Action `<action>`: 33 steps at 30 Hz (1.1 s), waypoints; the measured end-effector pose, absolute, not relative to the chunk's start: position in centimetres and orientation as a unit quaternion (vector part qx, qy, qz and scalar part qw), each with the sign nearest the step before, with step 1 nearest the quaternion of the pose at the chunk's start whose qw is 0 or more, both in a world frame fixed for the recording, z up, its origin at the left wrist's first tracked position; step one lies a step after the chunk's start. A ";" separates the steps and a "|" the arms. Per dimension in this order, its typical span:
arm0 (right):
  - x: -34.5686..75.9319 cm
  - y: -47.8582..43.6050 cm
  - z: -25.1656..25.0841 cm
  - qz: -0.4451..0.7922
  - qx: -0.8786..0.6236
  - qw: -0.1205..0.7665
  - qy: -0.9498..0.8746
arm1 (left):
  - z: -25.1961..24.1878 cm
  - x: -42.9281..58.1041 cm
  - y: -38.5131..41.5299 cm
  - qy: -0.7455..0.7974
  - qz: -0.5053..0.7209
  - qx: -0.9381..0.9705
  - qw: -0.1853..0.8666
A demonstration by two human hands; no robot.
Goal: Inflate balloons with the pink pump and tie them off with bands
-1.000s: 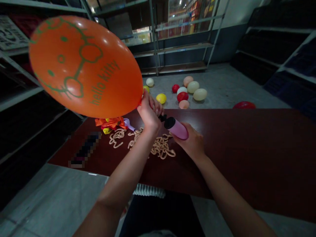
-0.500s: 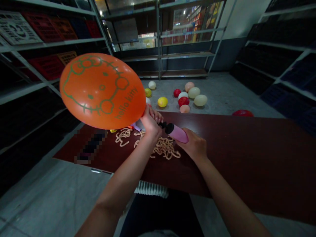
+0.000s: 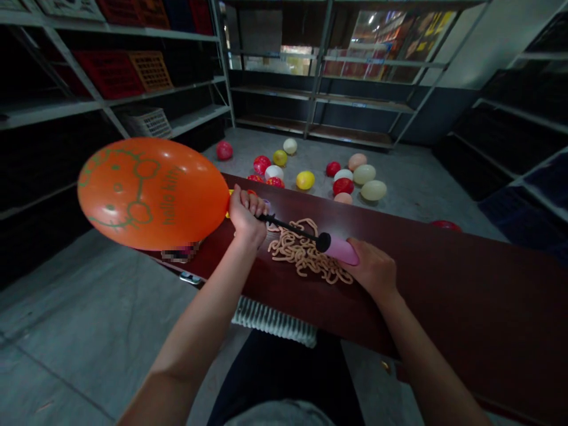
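Note:
A large inflated orange balloon (image 3: 151,195) with a green "hello kitty" print points out to the left. My left hand (image 3: 247,214) is closed around its neck, where it meets the black end of a hand balloon pump. The pump's black rod (image 3: 295,229) stands well out of its pink barrel (image 3: 341,249). My right hand (image 3: 377,269) is wrapped around that barrel. Below the pump, a heap of tan twisted long balloons (image 3: 306,254) lies on the dark brown table (image 3: 444,284). Some uninflated balloons are partly hidden behind my left hand.
On the floor beyond the table lie several inflated balloons, among them a yellow one (image 3: 305,180) and a red one (image 3: 224,150). Metal shelves (image 3: 355,103) line the back, with crates (image 3: 151,70) on the left racks. A blurred-out object (image 3: 180,253) is at the table's left.
My hands have drawn apart, pulling the pump's rod far out of the barrel. The orange balloon has moved left and down in view, and the camera has turned somewhat.

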State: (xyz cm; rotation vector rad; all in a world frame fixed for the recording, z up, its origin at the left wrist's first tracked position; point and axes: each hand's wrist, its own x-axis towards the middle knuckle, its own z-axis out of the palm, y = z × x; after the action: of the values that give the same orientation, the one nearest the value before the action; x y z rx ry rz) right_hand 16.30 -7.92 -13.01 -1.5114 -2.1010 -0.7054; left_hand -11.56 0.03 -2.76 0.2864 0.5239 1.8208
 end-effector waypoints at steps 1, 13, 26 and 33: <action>16.2 -7.9 -13.0 -0.260 -0.543 0.222 -0.767 | -3.1 -11.8 0.0 0.229 0.777 0.113 0.575; 16.5 -7.7 -13.3 -0.211 -0.593 0.300 -0.717 | 1.3 -8.6 0.0 0.219 0.784 0.194 0.547; 16.8 -7.6 -12.8 -0.104 -0.666 0.423 -0.605 | 1.1 4.9 0.0 0.221 0.720 0.305 0.583; 17.1 -7.7 -12.2 -0.098 -0.672 0.416 -0.605 | -1.7 7.0 -0.3 0.215 0.709 0.303 0.599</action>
State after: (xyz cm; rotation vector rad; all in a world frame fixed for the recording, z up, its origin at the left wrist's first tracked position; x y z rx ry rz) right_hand 17.08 -7.72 -12.21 -1.6889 -1.5182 -0.2449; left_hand 6.98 -0.29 -1.74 0.7019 0.4989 1.6442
